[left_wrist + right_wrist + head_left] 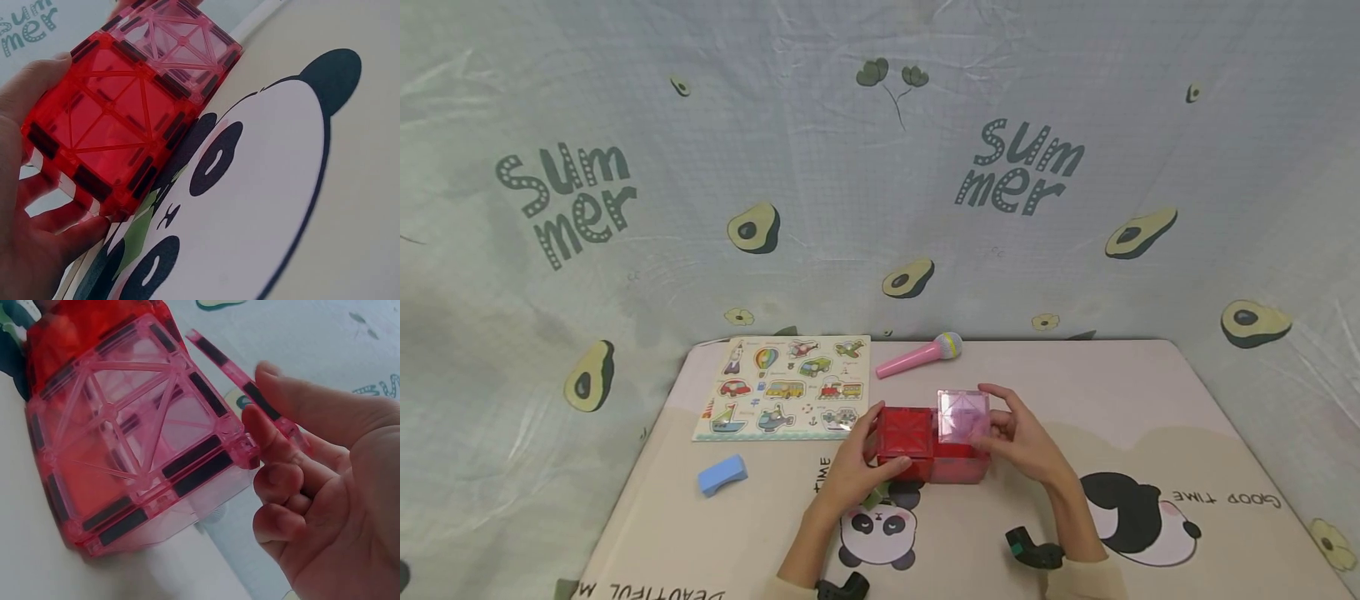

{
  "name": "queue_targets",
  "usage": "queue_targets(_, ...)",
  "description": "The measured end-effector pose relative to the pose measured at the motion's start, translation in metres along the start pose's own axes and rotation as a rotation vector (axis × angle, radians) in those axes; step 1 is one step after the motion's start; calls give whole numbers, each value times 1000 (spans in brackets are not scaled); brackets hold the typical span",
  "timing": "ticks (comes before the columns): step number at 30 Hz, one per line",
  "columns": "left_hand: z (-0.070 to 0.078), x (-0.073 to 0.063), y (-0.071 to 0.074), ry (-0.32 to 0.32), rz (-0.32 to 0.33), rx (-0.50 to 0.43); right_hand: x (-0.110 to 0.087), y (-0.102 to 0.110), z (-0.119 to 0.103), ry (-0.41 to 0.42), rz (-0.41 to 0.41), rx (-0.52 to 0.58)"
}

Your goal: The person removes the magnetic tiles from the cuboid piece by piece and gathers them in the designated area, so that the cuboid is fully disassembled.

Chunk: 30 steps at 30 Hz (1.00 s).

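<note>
A red cube of magnetic tiles [906, 432] stands on the table joined to a pink cube of magnetic tiles [958, 472] on its right. My left hand [852, 468] grips the red cube from its left side, thumb at the near face and the other fingers behind. Between thumb and fingers, my right hand [1026, 437] pinches a loose pink magnetic tile [962, 415] over the pink cube's top. In the right wrist view that tile [244, 384] is tilted and seen edge-on, beside the cube.
Behind the left hand lies a picture puzzle board [790, 387] with vehicles on it. A pink toy microphone [917, 357] lies behind the cubes. The blue arched block [722, 475] is at the left. A patterned curtain [820, 167] hangs behind the table.
</note>
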<state>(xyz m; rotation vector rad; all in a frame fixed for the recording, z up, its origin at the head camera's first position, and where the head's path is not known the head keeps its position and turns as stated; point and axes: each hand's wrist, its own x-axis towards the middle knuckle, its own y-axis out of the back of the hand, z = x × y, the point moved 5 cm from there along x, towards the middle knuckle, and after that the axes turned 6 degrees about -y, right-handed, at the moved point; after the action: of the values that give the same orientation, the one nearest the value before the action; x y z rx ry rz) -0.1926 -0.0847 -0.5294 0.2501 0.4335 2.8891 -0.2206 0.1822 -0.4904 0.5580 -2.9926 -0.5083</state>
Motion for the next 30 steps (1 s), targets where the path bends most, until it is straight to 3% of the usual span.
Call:
queue_targets(10,-1,0,0,-2,-8,-13,4,14,-8,85,119,-12)
queue_targets(30,-6,0,-2,7,-10,-19,23,46,14,-18,297,-48)
